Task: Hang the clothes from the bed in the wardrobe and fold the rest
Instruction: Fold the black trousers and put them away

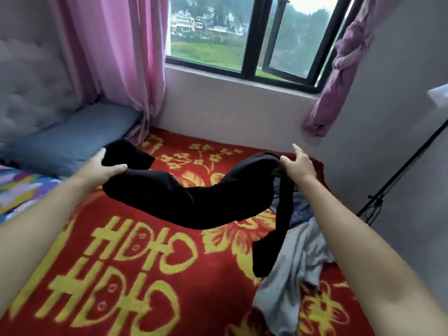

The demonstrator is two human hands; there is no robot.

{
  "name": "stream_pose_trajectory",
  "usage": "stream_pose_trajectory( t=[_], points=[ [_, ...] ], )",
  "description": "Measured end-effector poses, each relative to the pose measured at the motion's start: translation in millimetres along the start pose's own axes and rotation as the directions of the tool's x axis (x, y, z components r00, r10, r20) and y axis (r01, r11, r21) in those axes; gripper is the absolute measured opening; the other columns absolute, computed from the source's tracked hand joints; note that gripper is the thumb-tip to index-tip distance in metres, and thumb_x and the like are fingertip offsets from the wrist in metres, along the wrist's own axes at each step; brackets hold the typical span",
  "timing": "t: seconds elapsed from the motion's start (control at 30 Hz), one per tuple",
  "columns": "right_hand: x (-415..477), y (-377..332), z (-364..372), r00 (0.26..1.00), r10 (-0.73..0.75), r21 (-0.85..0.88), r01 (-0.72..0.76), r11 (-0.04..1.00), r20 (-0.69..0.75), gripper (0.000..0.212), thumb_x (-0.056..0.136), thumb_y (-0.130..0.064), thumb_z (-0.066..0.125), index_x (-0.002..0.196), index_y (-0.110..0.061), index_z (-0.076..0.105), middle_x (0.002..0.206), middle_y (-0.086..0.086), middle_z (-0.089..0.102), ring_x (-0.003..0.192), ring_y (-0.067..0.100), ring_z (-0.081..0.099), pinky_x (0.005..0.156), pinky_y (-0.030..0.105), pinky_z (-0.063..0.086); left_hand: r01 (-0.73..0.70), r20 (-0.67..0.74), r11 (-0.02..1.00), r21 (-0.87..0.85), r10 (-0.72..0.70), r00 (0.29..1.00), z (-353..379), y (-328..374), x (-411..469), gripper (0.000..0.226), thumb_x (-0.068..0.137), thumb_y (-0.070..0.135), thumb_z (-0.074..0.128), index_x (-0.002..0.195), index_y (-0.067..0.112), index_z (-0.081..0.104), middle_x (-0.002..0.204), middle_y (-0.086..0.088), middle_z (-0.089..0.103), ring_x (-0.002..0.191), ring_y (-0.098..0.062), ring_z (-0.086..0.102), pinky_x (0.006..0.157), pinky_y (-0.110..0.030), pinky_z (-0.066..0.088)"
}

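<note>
A black garment [184, 200] hangs stretched in the air above the bed, sagging in the middle. My left hand [103, 167] grips its left end, where a flap folds over the hand. My right hand [297, 163] holds the right end, from which a narrow black strip dangles down. Below the right arm, a grey garment [293, 270] lies crumpled on the red blanket [150, 263] with yellow flowers and letters. A dark blue patterned piece [300, 212] lies just beyond the grey one.
A blue pillow [80, 137] lies at the head of the bed by a padded grey headboard [29, 88]. Pink curtains [121, 49] frame the window [252, 37] behind the bed. A black stand [397, 175] leans by the right wall.
</note>
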State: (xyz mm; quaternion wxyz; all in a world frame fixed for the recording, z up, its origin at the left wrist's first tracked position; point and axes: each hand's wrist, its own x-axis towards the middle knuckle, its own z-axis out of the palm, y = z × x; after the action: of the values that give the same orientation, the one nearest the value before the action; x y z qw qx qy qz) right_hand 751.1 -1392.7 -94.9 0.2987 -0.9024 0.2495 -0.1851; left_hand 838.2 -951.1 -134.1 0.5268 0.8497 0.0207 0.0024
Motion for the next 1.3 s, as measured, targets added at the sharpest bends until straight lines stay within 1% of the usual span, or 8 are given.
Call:
stream_pose_trajectory(
  t=[0.2,0.33,0.47,0.6,0.73,0.9,1.03,1.3],
  points=[
    [-99.8,9.3,128.8,0.91,0.098,-0.26,0.012,0.966,0.404,0.057,0.092,-0.03,0.053,0.144,-0.017,0.035,0.145,0.01,0.039,0.133,0.029,0.036,0.105,0.043,0.035,0.333,0.219,0.912,0.24,-0.385,0.897,29.3,-146.9,-32.9,0.075,0.089,0.02,0.063,0.148,0.004,0.021,0.153,-0.015,0.025,0.139,-0.029,0.028,0.107,-0.034,0.026],
    [-146.8,25.9,170.7,0.828,0.265,-0.353,-0.089,0.932,0.493,0.055,0.091,-0.029,0.049,0.143,-0.017,0.036,0.138,0.01,0.045,0.126,0.03,0.042,0.096,0.034,0.042,0.407,0.269,0.851,0.331,-0.499,0.824,41.2,-199.4,-54.0,0.062,0.09,0.018,0.06,0.143,0.004,0.031,0.144,-0.017,0.039,0.119,-0.03,0.046,0.084,-0.028,0.035],
    [-167.0,29.5,187.8,0.77,0.321,-0.423,-0.073,0.903,0.552,0.055,0.093,-0.031,0.048,0.143,-0.017,0.033,0.138,0.009,0.044,0.122,0.029,0.045,0.097,0.039,0.044,0.45,0.315,0.81,0.375,-0.568,0.76,45.2,-224.2,-66.5,0.072,0.091,0.024,0.059,0.148,0.005,0.019,0.151,-0.016,0.029,0.132,-0.031,0.038,0.104,-0.035,0.036],
    [-167.0,27.5,193.6,0.768,0.324,-0.466,-0.038,0.884,0.553,0.055,0.094,-0.031,0.047,0.145,-0.019,0.03,0.143,0.01,0.037,0.127,0.028,0.04,0.1,0.041,0.041,0.441,0.339,0.811,0.385,-0.568,0.75,50.4,-233.6,-62.7,0.073,0.09,0.024,0.058,0.149,0.007,0.018,0.138,-0.019,0.046,0.121,-0.035,0.05,0.1,-0.04,0.042],
    [-160.3,31.1,196.8,0.781,0.307,-0.504,0.012,0.863,0.543,0.055,0.094,-0.03,0.047,0.145,-0.019,0.029,0.146,0.01,0.033,0.13,0.027,0.037,0.102,0.04,0.04,0.349,0.351,0.828,0.438,-0.515,0.782,63.9,-225.3,-58.8,0.069,0.094,0.028,0.052,0.15,0.012,0.016,0.149,-0.011,0.033,0.118,-0.023,0.048,0.09,-0.03,0.039],
    [-156.5,45.7,202.2,0.77,0.348,-0.53,-0.014,0.848,0.536,0.057,0.094,-0.028,0.048,0.146,-0.019,0.026,0.146,0.009,0.033,0.128,0.025,0.038,0.098,0.038,0.042,0.257,0.348,0.818,0.515,-0.473,0.809,87.2,-222.6,-45.1,0.068,0.094,0.033,0.051,0.15,0.017,0.015,0.152,-0.011,0.026,0.132,-0.032,0.034,0.072,-0.023,0.042],
    [-152.7,72.3,213.4,0.739,0.384,-0.548,-0.023,0.836,0.554,0.059,0.094,-0.03,0.048,0.147,-0.022,0.023,0.147,0.007,0.032,0.131,0.024,0.036,0.1,0.036,0.04,0.238,0.354,0.796,0.556,-0.487,0.798,114.9,-223.5,-37.8,0.068,0.094,0.034,0.05,0.15,0.019,0.015,0.152,-0.01,0.026,0.13,-0.035,0.035,0.096,-0.039,0.044],
    [-107.9,156.6,290.0,0.69,0.401,-0.604,0.064,0.795,0.602,0.067,0.096,-0.035,0.048,0.15,-0.029,0.009,0.155,0.009,0.011,0.139,0.028,0.021,0.107,0.04,0.032,0.049,0.321,0.668,0.743,-0.419,0.849,210.0,-277.1,-3.9,0.074,0.094,0.044,0.046,0.15,0.026,0.0,0.158,-0.005,0.001,0.144,-0.024,0.007,0.112,-0.039,0.026]
  ],
)
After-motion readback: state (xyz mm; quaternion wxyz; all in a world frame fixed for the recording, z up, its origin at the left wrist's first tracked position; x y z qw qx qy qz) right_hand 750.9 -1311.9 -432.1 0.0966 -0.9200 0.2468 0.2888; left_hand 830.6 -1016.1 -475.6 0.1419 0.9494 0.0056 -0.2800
